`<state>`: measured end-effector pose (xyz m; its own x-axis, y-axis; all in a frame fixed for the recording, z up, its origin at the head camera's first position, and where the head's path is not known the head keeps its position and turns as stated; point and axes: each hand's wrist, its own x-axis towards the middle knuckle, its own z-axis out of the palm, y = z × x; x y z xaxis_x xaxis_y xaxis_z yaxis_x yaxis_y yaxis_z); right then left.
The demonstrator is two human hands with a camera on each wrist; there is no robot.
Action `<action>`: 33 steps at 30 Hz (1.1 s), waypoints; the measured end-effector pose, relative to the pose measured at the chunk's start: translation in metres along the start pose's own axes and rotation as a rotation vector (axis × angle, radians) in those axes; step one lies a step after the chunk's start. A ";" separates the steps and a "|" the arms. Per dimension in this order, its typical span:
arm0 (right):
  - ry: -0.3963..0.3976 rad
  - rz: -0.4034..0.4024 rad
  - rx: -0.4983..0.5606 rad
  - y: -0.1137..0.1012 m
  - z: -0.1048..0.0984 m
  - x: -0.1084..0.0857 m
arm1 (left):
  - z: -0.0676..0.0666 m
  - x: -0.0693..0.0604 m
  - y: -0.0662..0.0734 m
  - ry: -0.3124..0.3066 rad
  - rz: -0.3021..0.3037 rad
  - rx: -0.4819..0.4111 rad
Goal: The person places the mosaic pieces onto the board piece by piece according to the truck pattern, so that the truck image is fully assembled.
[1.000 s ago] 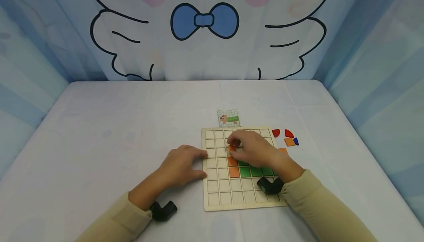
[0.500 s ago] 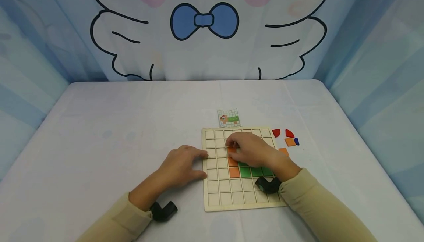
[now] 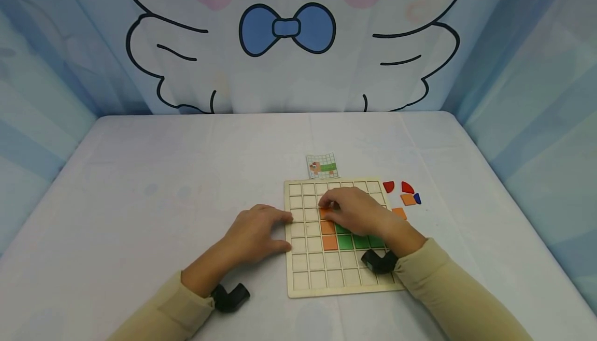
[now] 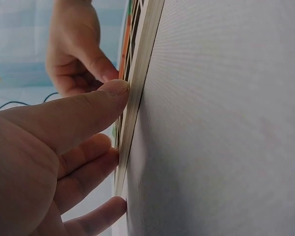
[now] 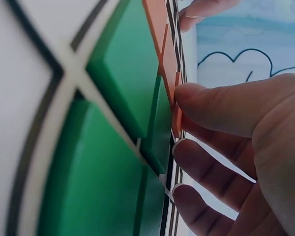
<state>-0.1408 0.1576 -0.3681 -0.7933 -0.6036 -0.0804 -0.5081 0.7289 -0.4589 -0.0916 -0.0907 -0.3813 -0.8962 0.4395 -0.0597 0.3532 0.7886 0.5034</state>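
A wooden grid board [image 3: 300,281] lies on the table, holding several green squares [image 3: 361,242] and a column of orange squares [image 3: 329,243]. At the top of that column, my right hand [image 3: 356,209] pinches an orange square [image 5: 177,123] between thumb and index finger, low against the grid. Its other fingers hang near the board in the right wrist view. My left hand [image 3: 255,233] rests with thumb and fingertips spread against the board's left edge, which the left wrist view also shows [image 4: 137,88].
Behind the board lies a small picture card [image 3: 322,167]. To the right are two red pieces [image 3: 389,187], a blue piece [image 3: 417,199] and orange pieces [image 3: 408,200], one partly behind my right wrist. A patterned curtain [image 3: 289,82] stands beyond the table.
My right hand has shifted only slightly, its thumb a little farther up the orange column, uncovering more of the square below. My left hand has stayed at the board's edge.
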 end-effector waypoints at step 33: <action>0.056 -0.026 -0.002 0.003 0.003 -0.006 | 0.000 0.000 0.002 -0.006 -0.020 0.010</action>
<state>-0.1363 0.1626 -0.3713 -0.7971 -0.6035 -0.0187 -0.5296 0.7138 -0.4582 -0.0905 -0.0889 -0.3802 -0.9016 0.4259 -0.0753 0.3374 0.8016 0.4936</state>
